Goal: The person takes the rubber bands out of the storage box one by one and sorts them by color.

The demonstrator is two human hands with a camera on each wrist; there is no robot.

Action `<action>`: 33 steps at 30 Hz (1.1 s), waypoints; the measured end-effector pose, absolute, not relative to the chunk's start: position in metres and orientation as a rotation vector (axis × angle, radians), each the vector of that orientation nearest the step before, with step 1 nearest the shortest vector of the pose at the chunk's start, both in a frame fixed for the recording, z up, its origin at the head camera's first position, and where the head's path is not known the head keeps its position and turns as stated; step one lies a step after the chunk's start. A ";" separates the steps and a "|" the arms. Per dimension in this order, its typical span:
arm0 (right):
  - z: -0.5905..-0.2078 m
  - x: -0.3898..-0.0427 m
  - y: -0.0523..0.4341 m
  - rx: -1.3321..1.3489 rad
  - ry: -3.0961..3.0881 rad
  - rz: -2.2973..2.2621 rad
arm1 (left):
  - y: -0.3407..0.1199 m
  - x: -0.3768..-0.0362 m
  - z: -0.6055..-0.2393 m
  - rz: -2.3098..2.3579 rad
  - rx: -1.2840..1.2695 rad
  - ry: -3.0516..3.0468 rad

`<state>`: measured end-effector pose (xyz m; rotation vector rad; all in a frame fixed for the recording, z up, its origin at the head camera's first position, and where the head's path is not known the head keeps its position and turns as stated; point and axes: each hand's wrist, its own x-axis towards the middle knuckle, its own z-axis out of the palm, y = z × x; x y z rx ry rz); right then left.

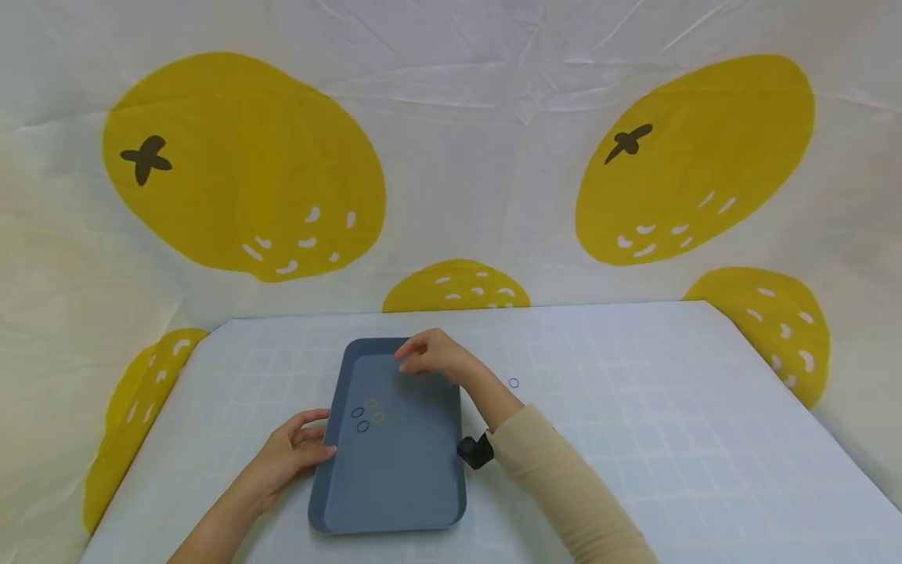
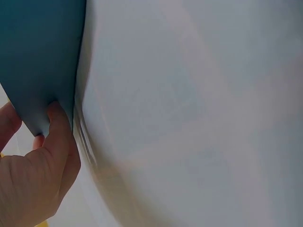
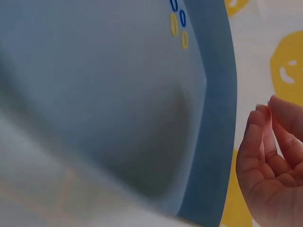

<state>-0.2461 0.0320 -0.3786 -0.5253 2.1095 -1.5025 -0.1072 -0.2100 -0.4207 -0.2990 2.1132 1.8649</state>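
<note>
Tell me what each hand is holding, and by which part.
The left hand grips the blue tray by its left rim. The right hand hovers over the tray's far end, fingers curled; nothing visible is held.

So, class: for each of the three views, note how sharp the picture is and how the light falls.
Head view: sharp, evenly lit, soft shadows, tray and small rings crisp. Left wrist view: close and blurred, the table a pale smear beside the left hand. Right wrist view: soft focus, tray floor hazy, right hand clearer.

White backdrop cloth (image 1: 486, 157) with big yellow citrus prints (image 1: 243, 168); pale blue counter (image 1: 669, 439), faint grid pattern, even lighting.
</note>
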 end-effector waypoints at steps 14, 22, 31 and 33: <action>-0.397 -0.236 -0.002 -0.573 2.140 -1.405 | -0.211 -0.106 -0.423 1.858 -0.296 2.123; -0.410 -0.232 -0.014 -0.541 2.187 -1.367 | -0.211 -0.107 -0.423 1.862 -0.286 2.115; -0.420 -0.227 -0.021 -0.480 2.255 -1.405 | -0.212 -0.107 -0.426 1.868 -0.278 2.110; -0.421 -0.228 -0.021 -0.510 2.299 -1.363 | -0.211 -0.107 -0.426 1.865 -0.276 2.111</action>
